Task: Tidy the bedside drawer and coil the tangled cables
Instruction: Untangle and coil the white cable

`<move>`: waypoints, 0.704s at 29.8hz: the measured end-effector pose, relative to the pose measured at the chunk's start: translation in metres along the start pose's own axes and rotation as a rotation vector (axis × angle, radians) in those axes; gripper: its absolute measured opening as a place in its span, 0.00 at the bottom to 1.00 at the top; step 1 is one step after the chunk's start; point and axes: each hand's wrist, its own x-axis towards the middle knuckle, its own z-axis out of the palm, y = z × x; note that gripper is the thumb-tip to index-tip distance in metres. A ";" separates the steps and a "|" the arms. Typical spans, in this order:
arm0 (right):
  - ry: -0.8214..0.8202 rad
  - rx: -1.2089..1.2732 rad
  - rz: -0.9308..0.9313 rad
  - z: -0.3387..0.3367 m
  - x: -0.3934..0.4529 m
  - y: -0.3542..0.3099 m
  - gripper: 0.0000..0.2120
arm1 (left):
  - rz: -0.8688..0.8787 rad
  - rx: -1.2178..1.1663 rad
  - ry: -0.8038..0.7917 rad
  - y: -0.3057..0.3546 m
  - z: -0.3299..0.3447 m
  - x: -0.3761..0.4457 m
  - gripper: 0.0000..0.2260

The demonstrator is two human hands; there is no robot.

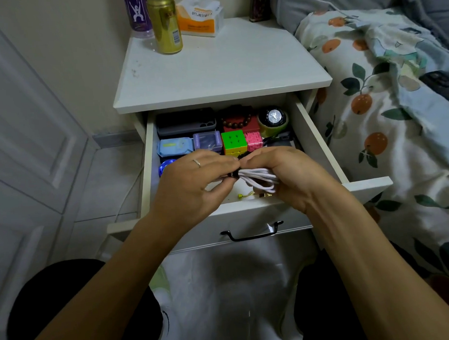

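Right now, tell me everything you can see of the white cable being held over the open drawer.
The white coiled cable is a smooth, rubbery-looking cord gathered into several long loops lying roughly level. A narrow black tie wraps it near its left end. The left hand pinches it at that tie; the right hand curls over the loops' right part. It hangs above the front of the open white wooden drawer, apart from the things inside. Its plugs are hidden.

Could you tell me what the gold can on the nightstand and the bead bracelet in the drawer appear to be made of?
Gold can: probably metal, its glossy skin showing streaked highlights. Bead bracelet: dark brown polished beads, likely wood, though resin cannot be ruled out.
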 end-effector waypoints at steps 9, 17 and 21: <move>0.135 -0.418 -0.327 -0.001 -0.006 0.001 0.09 | -0.377 -0.168 -0.113 0.003 -0.001 0.007 0.10; 0.025 -0.817 -0.586 -0.012 -0.004 0.006 0.08 | -0.478 -0.285 -0.244 -0.004 -0.002 0.012 0.09; 0.027 -0.756 -0.531 -0.015 -0.001 0.008 0.07 | -0.448 -0.310 -0.355 -0.006 -0.007 0.016 0.11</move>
